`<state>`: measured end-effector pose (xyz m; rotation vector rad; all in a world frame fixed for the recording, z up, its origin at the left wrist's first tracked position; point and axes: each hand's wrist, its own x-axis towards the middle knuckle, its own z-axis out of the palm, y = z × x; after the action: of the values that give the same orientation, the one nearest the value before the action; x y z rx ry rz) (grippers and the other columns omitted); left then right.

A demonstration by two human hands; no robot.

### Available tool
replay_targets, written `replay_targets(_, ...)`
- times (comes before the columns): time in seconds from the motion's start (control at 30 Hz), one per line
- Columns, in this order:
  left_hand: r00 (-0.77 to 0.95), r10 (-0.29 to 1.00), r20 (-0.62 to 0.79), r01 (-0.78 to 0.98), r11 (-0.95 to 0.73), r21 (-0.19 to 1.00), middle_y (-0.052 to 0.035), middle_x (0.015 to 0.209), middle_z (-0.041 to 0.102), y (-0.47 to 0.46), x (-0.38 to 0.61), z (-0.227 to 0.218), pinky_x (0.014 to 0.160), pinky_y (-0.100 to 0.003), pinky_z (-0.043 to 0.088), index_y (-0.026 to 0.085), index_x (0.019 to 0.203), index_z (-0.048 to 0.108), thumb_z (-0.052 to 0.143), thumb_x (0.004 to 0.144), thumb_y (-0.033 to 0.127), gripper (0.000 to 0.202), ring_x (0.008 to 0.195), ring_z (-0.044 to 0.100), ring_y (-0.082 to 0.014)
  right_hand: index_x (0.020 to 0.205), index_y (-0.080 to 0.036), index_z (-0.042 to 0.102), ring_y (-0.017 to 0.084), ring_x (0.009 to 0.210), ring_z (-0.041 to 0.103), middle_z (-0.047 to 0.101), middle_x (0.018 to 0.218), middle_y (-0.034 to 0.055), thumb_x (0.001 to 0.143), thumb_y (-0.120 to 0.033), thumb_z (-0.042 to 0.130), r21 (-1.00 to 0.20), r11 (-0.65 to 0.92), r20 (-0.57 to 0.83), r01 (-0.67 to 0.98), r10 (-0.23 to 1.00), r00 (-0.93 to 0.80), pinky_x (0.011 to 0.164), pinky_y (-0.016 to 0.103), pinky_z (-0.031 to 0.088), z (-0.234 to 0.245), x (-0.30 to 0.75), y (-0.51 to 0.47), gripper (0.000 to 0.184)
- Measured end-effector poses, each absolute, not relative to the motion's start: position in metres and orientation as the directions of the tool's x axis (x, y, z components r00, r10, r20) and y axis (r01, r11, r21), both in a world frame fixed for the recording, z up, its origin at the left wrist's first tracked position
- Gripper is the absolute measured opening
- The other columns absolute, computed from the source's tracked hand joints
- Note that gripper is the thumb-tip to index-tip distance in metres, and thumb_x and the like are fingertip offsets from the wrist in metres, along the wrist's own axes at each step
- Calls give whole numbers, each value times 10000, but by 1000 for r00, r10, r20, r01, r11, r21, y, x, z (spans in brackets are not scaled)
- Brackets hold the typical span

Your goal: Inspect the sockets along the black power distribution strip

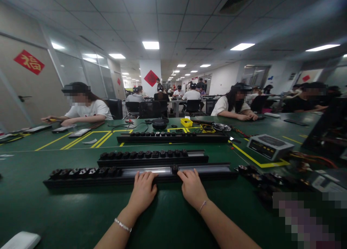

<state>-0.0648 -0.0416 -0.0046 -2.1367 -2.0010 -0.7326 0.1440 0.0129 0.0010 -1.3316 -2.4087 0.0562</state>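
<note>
A long black rail (208, 170) lies across the green table in front of me, its left half filled with a row of black socket modules (81, 172). My left hand (142, 191) rests on the rail's near edge with its fingers curled onto the metal channel. My right hand (193, 187) sits just to the right, fingertips touching a single black module (175, 168) seated in the channel. I cannot make out whether either hand grips anything.
Two more rails with modules lie behind, one (153, 157) close and one (173, 137) farther back. Loose black modules (260, 176) are piled at right, near a grey box device (269, 146). A yellow bin (186, 122) stands behind. Other people sit at the tables around.
</note>
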Motion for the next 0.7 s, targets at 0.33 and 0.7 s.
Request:
replay_targets(0.33, 0, 910, 415, 966, -108, 235, -17, 1041, 592, -40, -64, -4, 1053, -497, 149, 254, 1055, 521, 428, 764, 175, 316, 1051, 482, -207, 1139, -252, 547, 168, 979, 483, 592, 1008, 46, 782, -134, 390, -231, 528, 306, 817, 836, -455, 1028, 344, 156, 6, 144, 15, 408)
replay_targets(0.7, 8, 907, 421, 967, -113, 227, -21, 1033, 595, -41, -65, -6, 1049, -495, 162, 253, 1052, 523, 433, 764, 180, 311, 1042, 489, -205, 1137, -249, 552, 170, 982, 483, 593, 996, 52, 791, -131, 386, -214, 520, 285, 827, 843, -456, 1020, 341, 163, 7, 143, 15, 401)
